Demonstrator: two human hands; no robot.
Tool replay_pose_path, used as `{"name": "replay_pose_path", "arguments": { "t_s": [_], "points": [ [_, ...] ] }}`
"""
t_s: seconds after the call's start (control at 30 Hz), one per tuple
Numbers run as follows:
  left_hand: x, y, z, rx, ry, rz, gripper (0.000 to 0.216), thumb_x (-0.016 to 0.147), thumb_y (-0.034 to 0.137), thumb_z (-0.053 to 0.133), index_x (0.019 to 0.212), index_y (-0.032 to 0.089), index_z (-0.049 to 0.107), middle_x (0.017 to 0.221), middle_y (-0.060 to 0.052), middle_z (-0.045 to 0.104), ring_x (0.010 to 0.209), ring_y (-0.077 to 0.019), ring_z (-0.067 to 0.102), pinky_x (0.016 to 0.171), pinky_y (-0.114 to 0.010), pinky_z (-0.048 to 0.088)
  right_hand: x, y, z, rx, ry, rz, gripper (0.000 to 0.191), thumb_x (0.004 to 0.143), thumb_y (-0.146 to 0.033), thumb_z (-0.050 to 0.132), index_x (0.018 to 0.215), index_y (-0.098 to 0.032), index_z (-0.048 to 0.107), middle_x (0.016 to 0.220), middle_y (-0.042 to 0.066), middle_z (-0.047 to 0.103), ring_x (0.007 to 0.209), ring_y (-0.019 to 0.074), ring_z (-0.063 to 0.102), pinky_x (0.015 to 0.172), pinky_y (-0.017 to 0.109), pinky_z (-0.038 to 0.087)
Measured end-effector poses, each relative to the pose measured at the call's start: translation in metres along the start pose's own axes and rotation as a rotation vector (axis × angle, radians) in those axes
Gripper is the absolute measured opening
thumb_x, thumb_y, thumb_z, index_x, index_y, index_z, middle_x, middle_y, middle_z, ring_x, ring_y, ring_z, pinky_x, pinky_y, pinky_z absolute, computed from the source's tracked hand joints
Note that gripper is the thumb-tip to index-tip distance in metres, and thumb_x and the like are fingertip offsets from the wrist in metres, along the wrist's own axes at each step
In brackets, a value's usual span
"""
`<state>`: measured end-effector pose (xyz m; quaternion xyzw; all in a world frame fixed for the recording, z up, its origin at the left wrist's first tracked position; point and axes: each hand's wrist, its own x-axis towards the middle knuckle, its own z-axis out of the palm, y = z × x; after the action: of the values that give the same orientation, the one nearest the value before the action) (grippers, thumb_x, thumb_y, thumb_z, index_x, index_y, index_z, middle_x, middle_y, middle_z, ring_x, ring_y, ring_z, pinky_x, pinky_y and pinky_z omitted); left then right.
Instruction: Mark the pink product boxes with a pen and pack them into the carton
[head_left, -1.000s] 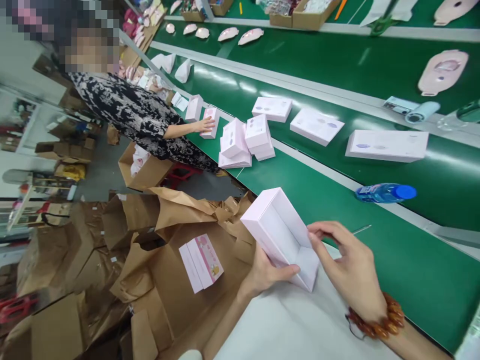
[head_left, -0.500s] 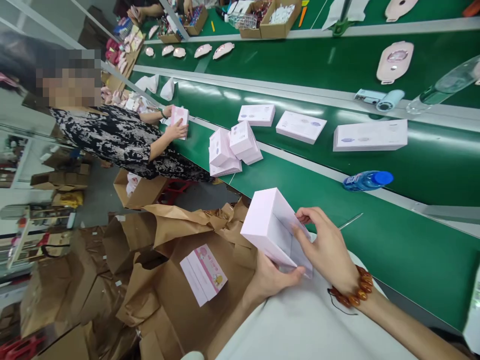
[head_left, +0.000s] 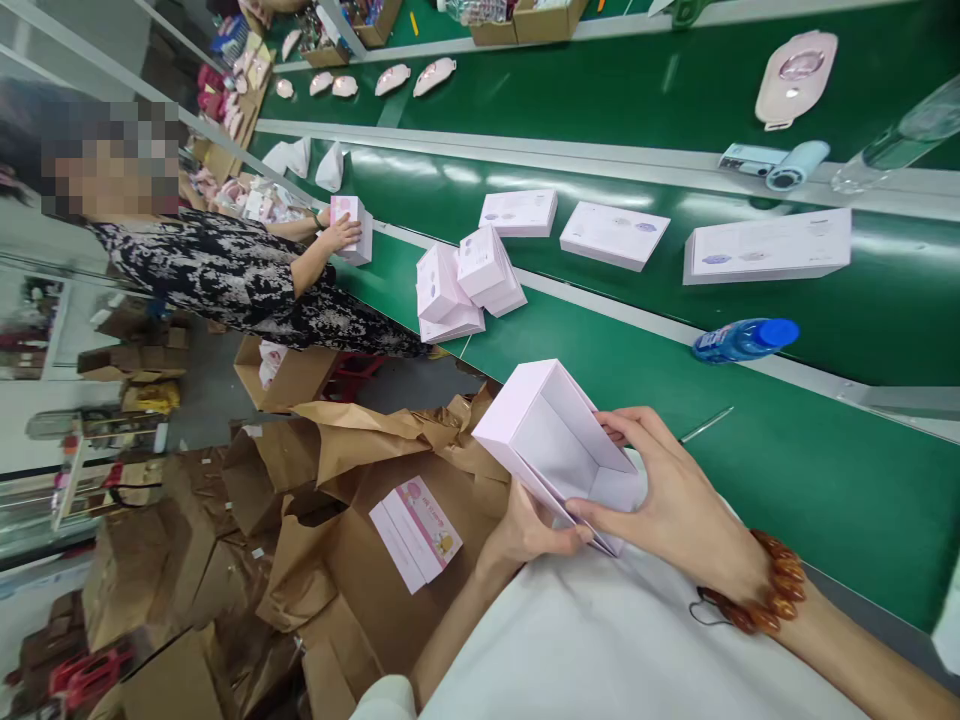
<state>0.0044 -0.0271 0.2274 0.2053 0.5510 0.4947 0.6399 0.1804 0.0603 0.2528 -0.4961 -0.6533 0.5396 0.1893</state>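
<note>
Near the bottom edge, just over a white cloth (head_left: 600,650), both hands hold an open pale pink box (head_left: 551,450), tilted with its hollow facing up and right. The left hand (head_left: 525,530) clasps the near left corner from below, thumb pressed along the wall. The right hand (head_left: 675,500) pinches the near right wall — fingers curled over the rim, thumb at the corner. A bead bracelet (head_left: 772,590) circles that wrist. Left of the box lies a brown carton (head_left: 360,590) with a pink printed pack (head_left: 416,530) on it. Farther off, a blue-capped bottle (head_left: 746,340) lies on its side at the far edge of the green belt (head_left: 825,480) — and far left, a co-worker's hand (head_left: 341,235) rests on a small pink box (head_left: 361,245).
</note>
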Motion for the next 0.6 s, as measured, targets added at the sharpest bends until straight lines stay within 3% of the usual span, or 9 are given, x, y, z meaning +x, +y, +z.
{"name": "replay_pose_path", "arguments": {
  "t_s": [0.13, 0.27, 0.5, 0.6],
  "points": [
    [0.001, 0.007, 0.005, -0.002, -0.048, -0.035, 0.126, 0.041, 0.041, 0.113, 0.149, 0.024, 0.050, 0.130, -0.015, 0.078, 0.138, -0.0427, 0.068, 0.124, -0.062, 0.050, 0.001, 0.001, 0.004, -0.046, -0.004, 0.018, 0.074, 0.077, -0.052, 0.081, 0.142, -0.024, 0.058, 0.138, 0.013, 0.062, 0.121, 0.0327, 0.073, 0.099, 0.050, 0.068],
    [-0.003, 0.009, 0.004, 0.053, -0.028, -0.053, 0.126, 0.040, 0.034, 0.114, 0.148, 0.025, 0.051, 0.131, -0.014, 0.077, 0.142, -0.0402, 0.065, 0.127, -0.060, 0.047, -0.002, -0.002, 0.004, -0.046, -0.043, 0.026, 0.074, 0.075, -0.048, 0.079, 0.141, -0.025, 0.055, 0.137, 0.014, 0.063, 0.120, 0.0332, 0.074, 0.092, 0.047, 0.070],
    [0.011, 0.022, -0.006, 0.225, -0.043, -0.070, 0.101, 0.038, 0.032, 0.112, 0.126, 0.019, 0.065, 0.110, -0.011, 0.079, 0.121, -0.0379, 0.073, 0.112, -0.053, 0.059, -0.011, -0.001, 0.003, -0.120, 0.174, -0.091, 0.071, 0.074, -0.047, 0.077, 0.137, -0.023, 0.054, 0.136, 0.016, 0.068, 0.116, 0.0373, 0.075, 0.095, 0.056, 0.068],
    [0.015, 0.033, -0.012, 0.197, -0.010, -0.070, 0.094, 0.035, 0.024, 0.111, 0.119, 0.017, 0.069, 0.112, -0.013, 0.080, 0.123, -0.0414, 0.073, 0.112, -0.056, 0.060, -0.012, -0.003, 0.005, -0.061, 0.211, -0.148, 0.068, 0.077, -0.046, 0.077, 0.136, -0.025, 0.054, 0.128, 0.013, 0.072, 0.110, 0.0342, 0.076, 0.093, 0.053, 0.069]
  ]
}}
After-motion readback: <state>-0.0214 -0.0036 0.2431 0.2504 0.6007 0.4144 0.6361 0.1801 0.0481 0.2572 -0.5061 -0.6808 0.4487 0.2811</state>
